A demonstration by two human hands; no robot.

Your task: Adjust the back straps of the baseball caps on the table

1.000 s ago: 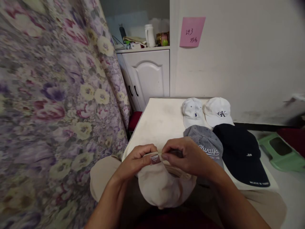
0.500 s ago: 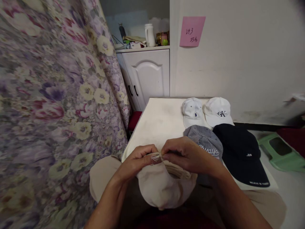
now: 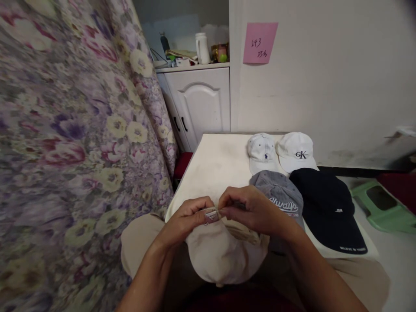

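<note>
A beige baseball cap [image 3: 224,255] hangs crown-down over my lap, its back strap raised toward me. My left hand [image 3: 190,215] pinches the strap beside a metal buckle [image 3: 211,216]. Close by on the right, my right hand [image 3: 246,208] is closed on the strap's other part, thumb and fingertips pressed together. The fingertips of both hands nearly meet at the buckle. Past my right hand lies a grey cap [image 3: 279,190] with white "Always" lettering, partly covered by that hand and forearm.
On the cream-topped table [image 3: 221,160] sit a pale cap [image 3: 262,151], a white cap [image 3: 296,149] with CK letters and a large navy cap [image 3: 325,208]. A floral curtain [image 3: 81,130] hangs at left. A green plastic stool [image 3: 383,210] stands at right.
Both hands keep their grip at the strap, with only slight finger movement. The right hand has shifted a little, uncovering more of the grey cap's lettering. The view has moved slightly.
</note>
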